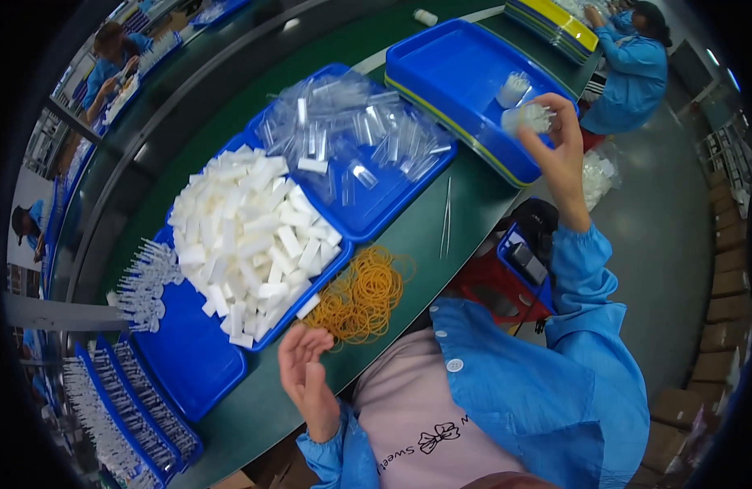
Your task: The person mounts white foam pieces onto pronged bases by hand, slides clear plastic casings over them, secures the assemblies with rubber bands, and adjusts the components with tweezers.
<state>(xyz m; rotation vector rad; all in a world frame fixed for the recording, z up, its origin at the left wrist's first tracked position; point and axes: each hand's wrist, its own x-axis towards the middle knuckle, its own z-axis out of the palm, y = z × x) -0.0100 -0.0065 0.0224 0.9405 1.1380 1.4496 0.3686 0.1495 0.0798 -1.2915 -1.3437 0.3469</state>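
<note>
My right hand (562, 147) grips a bundle of small white parts (529, 120) with a pale wrap around it, above the blue tray (441, 50) at the far right. A similar bundle (514, 88) stands in that tray. My left hand (305, 371) is loosely curled, its thumb apart from the fingers, and nothing shows in it. It is just in front of a heap of yellow-brown rubber bands (363, 293). Close by, a pile of white foam blocks (241, 228) fills another tray. Clear plastic sleeves (368, 126) lie in the tray behind.
Tweezers (447, 220) lie on the green table (416, 244). At left are loose white stick-like parts (147, 285) and blue racks (135, 407) full of them. Yellow trays (555, 28) are stacked at the far right. A red stool (502, 289) stands beyond the table edge. Other people work nearby.
</note>
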